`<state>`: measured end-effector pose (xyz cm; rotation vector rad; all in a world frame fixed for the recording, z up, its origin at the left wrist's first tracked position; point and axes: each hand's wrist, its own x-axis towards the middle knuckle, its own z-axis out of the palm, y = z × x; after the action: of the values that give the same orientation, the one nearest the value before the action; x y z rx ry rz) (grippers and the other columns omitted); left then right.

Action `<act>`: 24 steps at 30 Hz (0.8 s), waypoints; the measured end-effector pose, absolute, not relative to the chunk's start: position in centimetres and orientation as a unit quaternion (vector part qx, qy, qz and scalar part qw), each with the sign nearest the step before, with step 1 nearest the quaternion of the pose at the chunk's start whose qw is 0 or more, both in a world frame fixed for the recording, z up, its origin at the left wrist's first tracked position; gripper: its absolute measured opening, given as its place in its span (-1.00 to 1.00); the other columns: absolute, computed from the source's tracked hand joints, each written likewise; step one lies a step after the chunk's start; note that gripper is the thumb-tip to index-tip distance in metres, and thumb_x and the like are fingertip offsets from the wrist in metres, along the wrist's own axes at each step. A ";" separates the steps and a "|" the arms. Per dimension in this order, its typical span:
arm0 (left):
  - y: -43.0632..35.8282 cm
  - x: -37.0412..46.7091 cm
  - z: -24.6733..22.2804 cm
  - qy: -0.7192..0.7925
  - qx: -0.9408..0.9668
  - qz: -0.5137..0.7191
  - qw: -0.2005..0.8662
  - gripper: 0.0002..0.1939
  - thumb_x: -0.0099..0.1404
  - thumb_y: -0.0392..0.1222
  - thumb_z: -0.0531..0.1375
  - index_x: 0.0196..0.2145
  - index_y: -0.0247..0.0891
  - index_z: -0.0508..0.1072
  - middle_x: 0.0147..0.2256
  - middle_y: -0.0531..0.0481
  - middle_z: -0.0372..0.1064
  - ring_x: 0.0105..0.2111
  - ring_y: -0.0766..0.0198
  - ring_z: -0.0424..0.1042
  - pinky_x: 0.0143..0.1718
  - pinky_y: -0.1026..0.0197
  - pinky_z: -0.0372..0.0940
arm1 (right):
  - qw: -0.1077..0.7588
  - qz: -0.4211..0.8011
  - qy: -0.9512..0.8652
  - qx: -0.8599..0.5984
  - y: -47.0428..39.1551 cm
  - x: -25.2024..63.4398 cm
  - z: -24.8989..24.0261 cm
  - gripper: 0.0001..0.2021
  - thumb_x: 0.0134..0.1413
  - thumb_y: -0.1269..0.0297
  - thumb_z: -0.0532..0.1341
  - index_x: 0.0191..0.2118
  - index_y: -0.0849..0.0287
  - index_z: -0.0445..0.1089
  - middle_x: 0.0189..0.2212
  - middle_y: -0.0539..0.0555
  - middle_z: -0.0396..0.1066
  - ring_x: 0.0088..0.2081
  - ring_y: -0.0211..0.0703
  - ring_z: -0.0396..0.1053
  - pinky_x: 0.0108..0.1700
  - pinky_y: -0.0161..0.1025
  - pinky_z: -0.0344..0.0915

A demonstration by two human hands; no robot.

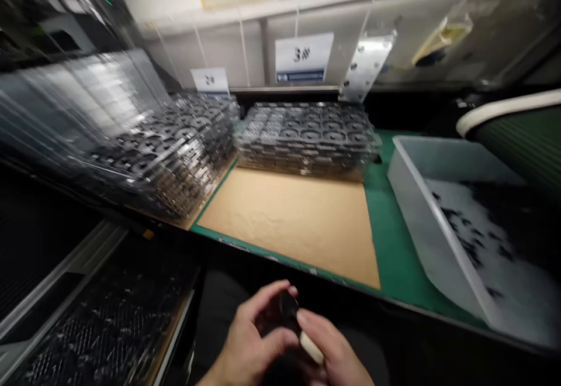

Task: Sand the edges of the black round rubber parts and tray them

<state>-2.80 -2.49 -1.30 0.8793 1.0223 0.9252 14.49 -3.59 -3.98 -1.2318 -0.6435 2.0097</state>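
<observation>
Low in the head view, in front of the table's edge, my two hands come together. My left hand (252, 330) is closed around a small black part (288, 307), held between thumb and fingers. Beside it, my right hand (335, 348) is closed on a short cream-coloured handle (311, 348). The far end of this handled tool is hidden or lost against the black part, so its kind does not show. My right fingertips are right at the black part; whether they touch it is unclear.
Brown paper (298, 216) lies on the green mat (394, 234). Behind it and to the left stand stacked clear trays (307, 134) of black parts. A translucent bin (421, 222) with loose black pieces is at right; another tray (100, 316) sits lower left.
</observation>
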 end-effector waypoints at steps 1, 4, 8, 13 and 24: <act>-2.4 -3.0 -0.7 0.464 0.385 0.421 0.678 -0.28 0.08 0.03 0.54 0.18 -0.07 0.53 0.20 -0.23 0.47 0.18 -0.14 0.47 0.22 -0.03 0.35 | 0.340 0.785 -0.230 -0.463 -3.5 14.4 -3.9 -0.32 0.00 -0.43 0.42 -0.27 0.19 0.37 -0.57 -0.11 0.12 -0.64 -0.45 -0.06 -0.69 -0.54 -0.10; -2.1 -3.4 0.5 0.479 0.309 0.456 0.683 -0.40 0.18 0.00 0.48 0.15 -0.12 0.54 0.20 -0.23 0.48 0.11 -0.06 0.53 0.15 0.07 0.39 | 0.423 0.700 -0.277 -0.504 -2.8 14.7 -4.0 -0.33 0.09 -0.38 0.37 -0.04 0.17 0.35 -0.53 -0.13 0.18 -0.62 -0.40 0.01 -0.69 -0.53 0.00; -2.3 -3.9 1.0 0.468 0.242 0.484 0.699 -0.43 0.21 -0.04 0.47 0.14 -0.21 0.54 0.21 -0.25 0.46 0.18 -0.05 0.48 0.21 0.10 0.36 | 0.481 0.615 -0.341 -0.524 -2.4 15.6 -3.4 -0.36 0.23 -0.11 0.36 0.26 0.15 0.27 -0.27 0.02 0.40 -0.41 -0.25 0.31 -0.50 -0.42 0.34; -2.7 -3.7 1.4 0.465 0.242 0.486 0.699 -0.44 0.20 -0.11 0.48 0.13 -0.21 0.55 0.20 -0.23 0.47 0.14 0.05 0.51 0.16 0.24 0.38 | 0.464 0.594 -0.460 -0.470 -2.9 15.8 0.3 -0.75 0.39 0.16 0.27 0.06 0.14 0.45 -0.18 0.04 0.47 -0.28 -0.21 0.39 -0.24 -0.32 0.37; -2.8 -3.7 2.0 0.476 0.261 0.492 0.681 -0.43 0.15 -0.14 0.50 0.12 -0.18 0.56 0.21 -0.22 0.46 0.14 0.00 0.50 0.14 0.19 0.41 | 0.444 0.374 -0.676 -0.455 -3.3 15.5 2.6 -0.86 0.41 0.44 0.13 -0.01 0.18 0.37 -0.26 0.02 0.34 -0.31 -0.19 0.29 -0.23 -0.26 0.22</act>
<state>-3.69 -2.79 1.98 0.5865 1.0676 1.1030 15.51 -3.26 2.59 -1.1271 -1.6757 0.9270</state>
